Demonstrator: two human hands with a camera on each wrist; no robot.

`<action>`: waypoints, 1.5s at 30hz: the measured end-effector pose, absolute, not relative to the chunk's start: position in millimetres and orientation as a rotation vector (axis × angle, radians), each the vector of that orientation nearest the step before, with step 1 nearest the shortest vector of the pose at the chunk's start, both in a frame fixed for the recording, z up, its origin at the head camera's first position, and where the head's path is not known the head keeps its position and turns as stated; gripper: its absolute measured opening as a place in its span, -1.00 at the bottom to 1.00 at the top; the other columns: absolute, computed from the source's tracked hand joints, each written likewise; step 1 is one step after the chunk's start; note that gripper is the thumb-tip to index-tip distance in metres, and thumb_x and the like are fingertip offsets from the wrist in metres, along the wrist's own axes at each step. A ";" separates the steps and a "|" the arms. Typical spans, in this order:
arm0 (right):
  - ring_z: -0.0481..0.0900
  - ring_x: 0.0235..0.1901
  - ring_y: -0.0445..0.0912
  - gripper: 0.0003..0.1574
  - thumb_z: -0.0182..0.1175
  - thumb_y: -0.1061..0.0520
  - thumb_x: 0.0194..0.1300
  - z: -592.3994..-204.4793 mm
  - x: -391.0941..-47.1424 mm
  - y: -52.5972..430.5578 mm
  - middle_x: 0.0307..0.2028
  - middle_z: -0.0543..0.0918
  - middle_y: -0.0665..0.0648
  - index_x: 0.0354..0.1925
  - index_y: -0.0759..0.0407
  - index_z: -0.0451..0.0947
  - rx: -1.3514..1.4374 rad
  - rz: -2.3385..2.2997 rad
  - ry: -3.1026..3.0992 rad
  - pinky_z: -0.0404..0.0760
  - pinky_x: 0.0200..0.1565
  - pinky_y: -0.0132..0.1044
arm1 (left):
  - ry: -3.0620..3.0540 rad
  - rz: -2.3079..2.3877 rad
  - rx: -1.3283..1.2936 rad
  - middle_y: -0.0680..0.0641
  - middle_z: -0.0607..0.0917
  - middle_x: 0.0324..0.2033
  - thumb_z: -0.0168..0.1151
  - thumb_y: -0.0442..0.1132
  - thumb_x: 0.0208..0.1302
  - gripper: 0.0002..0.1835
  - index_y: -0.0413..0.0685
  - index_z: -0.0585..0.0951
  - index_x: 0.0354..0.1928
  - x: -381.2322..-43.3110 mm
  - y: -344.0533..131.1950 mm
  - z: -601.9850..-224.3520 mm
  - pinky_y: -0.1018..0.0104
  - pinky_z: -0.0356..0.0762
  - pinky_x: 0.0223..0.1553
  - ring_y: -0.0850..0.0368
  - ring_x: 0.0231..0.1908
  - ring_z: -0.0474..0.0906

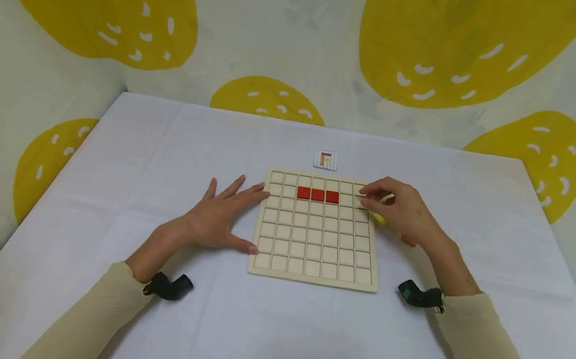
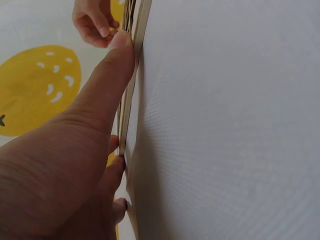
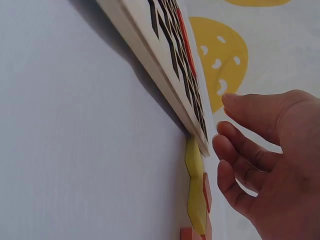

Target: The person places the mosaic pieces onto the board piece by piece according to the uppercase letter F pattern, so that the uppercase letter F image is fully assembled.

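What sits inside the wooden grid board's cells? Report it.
Three red tiles lie in the second row from the top of the wooden grid board; other uncovered cells show none. The right hand hides part of its upper right corner; what's beneath can't be seen.

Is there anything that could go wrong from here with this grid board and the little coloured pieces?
Perhaps three things. The right grip could brush the loose yellow pieces at the board's right edge and scatter them. The left grip touches the left edge, so a push might slide the board on the white cloth. If the small patterned card is a guide, its tiny squares might be misread.
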State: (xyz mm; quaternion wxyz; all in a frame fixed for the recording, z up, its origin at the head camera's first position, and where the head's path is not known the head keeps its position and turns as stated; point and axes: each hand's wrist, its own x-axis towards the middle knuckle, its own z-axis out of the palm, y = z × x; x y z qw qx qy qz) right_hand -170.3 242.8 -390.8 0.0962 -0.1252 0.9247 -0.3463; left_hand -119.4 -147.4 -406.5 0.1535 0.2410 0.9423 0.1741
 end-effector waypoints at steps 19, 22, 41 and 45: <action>0.58 -0.01 0.01 -0.67 0.31 -0.01 0.46 -392.5 -163.0 267.3 -0.01 0.71 0.16 0.10 0.08 0.69 -0.287 -0.968 2.766 0.56 0.08 -0.16 | 2.700 0.498 0.688 0.16 -0.02 0.69 0.48 0.45 0.03 0.24 0.36 0.05 0.67 -117.8 -148.4 -408.4 -0.56 -0.48 0.51 -0.11 0.71 -0.32; 0.58 0.00 0.02 -0.64 0.31 -0.03 0.47 -392.2 -161.3 270.0 0.00 0.71 0.16 0.11 0.09 0.68 -0.300 -0.965 2.764 0.56 0.07 -0.23 | 2.700 0.492 0.686 0.16 -0.02 0.69 0.48 0.45 0.03 0.24 0.36 0.05 0.67 -117.7 -149.0 -408.2 -0.56 -0.48 0.51 -0.12 0.71 -0.32; 0.58 0.02 0.02 -0.59 0.41 0.06 0.38 -393.1 -159.0 284.7 0.09 0.68 0.17 0.14 0.12 0.67 -0.365 -0.952 2.767 0.50 -0.07 -0.61 | 2.707 0.505 0.705 0.17 -0.02 0.69 0.46 0.46 0.04 0.23 0.36 0.04 0.67 -120.1 -149.2 -408.1 -0.56 -0.47 0.51 -0.11 0.71 -0.33; 0.56 0.02 0.01 -0.64 0.37 0.07 0.41 -392.4 -159.7 286.2 0.10 0.68 0.16 0.12 0.12 0.69 -0.328 -0.964 2.783 0.50 -0.07 -0.56 | 2.706 0.507 0.707 0.17 -0.02 0.69 0.46 0.46 0.04 0.23 0.36 0.05 0.67 -120.4 -149.7 -408.2 -0.57 -0.46 0.51 -0.12 0.71 -0.33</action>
